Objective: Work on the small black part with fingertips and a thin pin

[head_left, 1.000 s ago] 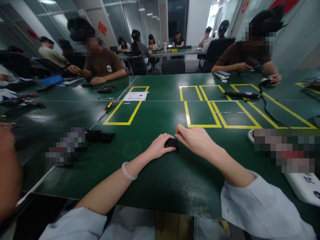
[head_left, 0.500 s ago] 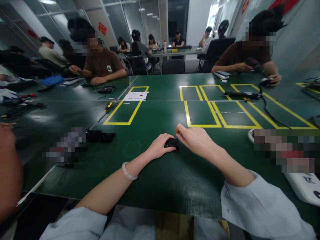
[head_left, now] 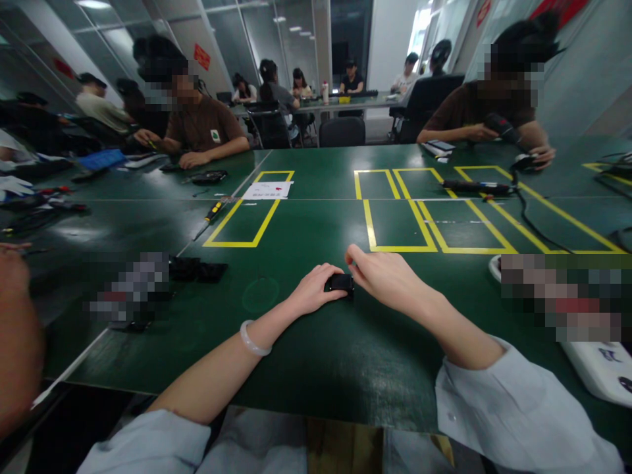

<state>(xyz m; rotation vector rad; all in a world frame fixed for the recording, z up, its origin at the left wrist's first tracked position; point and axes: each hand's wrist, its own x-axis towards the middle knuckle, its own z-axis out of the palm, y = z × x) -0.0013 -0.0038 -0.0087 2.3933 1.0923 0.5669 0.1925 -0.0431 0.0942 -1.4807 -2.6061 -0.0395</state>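
Note:
A small black box-shaped object sits on the green table in front of me. My left hand is closed around its left side, thumb at the near edge and fingers at the far edge. Just to the right of it, my right hand is held in a pinch with the fingertips curled. Whatever the right fingers hold, if anything, is hidden or too small to name. A pale bracelet circles my left wrist.
Yellow tape outlines mark the table beyond my hands. A screwdriver and a paper sheet lie ahead left. At right is a white-edged object, partly blurred; co-workers sit opposite, and a person's arm is at far left.
My right hand has shifted very slightly to the left. The left hand and the black object have stayed in place.

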